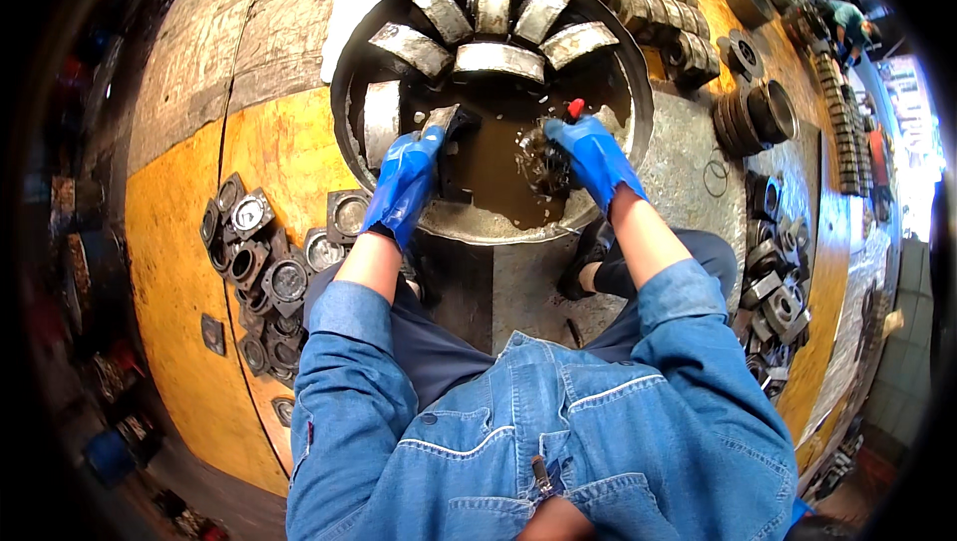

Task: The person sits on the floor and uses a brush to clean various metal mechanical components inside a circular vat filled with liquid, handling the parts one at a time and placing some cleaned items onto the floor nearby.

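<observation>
The left hand (407, 172), in a slick blue rubber glove, pinches a rough grey piece (444, 119) near eight o'clock inside a round, dark-rimmed metal tub (498, 230). At four o'clock the right hand (595, 154), gloved alike, is curled around a dark, wiry clump (543, 164), perhaps a brush; a red tip (575, 108) shows beyond its fingers. Between them lies cloudy brown liquid (493, 157). The work seems midway: the grey piece is in hand, not yet set down. Chunky curved blocks (493, 4), silvery and scuffed, fan from eleven to one o'clock; whether they are finished or waiting, I cannot tell. Much else lies outside: at eight o'clock, a heap of flat metal plates with round openings (284, 282) on worn yellow flooring (169, 242); at four, jumbled dark castings (783, 307); at three, ribbed cylinders (738, 127).
</observation>
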Motion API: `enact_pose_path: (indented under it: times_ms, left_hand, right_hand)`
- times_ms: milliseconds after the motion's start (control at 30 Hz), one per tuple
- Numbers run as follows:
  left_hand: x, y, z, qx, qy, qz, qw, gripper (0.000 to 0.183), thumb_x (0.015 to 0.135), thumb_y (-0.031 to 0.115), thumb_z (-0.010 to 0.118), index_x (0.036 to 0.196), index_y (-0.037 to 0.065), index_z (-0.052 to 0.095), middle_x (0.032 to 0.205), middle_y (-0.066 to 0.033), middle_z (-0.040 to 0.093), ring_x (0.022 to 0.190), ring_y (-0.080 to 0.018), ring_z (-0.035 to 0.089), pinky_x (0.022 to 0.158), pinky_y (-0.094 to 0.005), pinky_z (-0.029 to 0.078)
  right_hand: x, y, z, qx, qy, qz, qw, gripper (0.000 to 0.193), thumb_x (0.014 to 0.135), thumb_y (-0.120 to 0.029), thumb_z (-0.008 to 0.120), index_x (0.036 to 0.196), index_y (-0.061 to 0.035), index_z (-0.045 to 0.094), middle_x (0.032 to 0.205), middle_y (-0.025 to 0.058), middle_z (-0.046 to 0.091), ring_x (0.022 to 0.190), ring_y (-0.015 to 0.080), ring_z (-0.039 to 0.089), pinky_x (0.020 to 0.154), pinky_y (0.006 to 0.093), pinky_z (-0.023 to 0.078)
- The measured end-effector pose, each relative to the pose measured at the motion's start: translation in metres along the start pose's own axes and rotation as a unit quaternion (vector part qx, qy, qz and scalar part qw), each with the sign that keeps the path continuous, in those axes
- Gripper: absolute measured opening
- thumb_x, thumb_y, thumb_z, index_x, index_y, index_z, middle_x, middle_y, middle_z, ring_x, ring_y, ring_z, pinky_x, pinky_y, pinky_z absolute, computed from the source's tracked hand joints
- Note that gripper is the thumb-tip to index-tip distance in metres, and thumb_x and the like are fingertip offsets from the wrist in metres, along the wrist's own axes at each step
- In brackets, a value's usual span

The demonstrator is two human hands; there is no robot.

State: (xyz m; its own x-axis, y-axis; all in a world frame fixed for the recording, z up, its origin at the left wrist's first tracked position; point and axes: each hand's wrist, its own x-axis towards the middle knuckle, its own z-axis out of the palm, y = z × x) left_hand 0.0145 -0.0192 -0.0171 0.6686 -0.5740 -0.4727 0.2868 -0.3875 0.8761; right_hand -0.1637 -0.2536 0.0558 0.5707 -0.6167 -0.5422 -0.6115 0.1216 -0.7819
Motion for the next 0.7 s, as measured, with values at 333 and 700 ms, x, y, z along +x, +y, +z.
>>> enact_pose_path:
  times_ms: [333, 700]
  left_hand:
    - [-0.022, 0.007, -0.004, 0.47, 0.094, 0.345, 0.807, 0.05, 0.096, -0.008, 0.052, 0.146, -0.006, 0.053, 0.111, -0.033, 0.07, 0.107, -0.0487, 0.069, 0.092, -0.053, 0.056]
    - [-0.026, 0.015, 0.0, 0.489, 0.075, 0.337, 0.801, 0.058, 0.09, -0.013, 0.051, 0.148, -0.008, 0.05, 0.113, -0.0316, 0.07, 0.109, -0.0476, 0.068, 0.092, -0.0516, 0.056]
  right_hand:
    - [-0.008, 0.006, 0.055, 0.204, -0.154, -0.215, 0.943, 0.019, 0.095, -0.014, 0.08, 0.111, -0.0025, 0.08, 0.1, 0.0059, 0.08, 0.088, 0.0103, 0.071, 0.085, 0.0279, 0.059]
    - [0.056, 0.012, 0.047, 0.044, -0.015, -0.151, 0.987, 0.03, 0.098, -0.036, 0.076, 0.108, -0.0075, 0.081, 0.087, 0.0007, 0.076, 0.082, 0.0086, 0.067, 0.079, 0.027, 0.055]
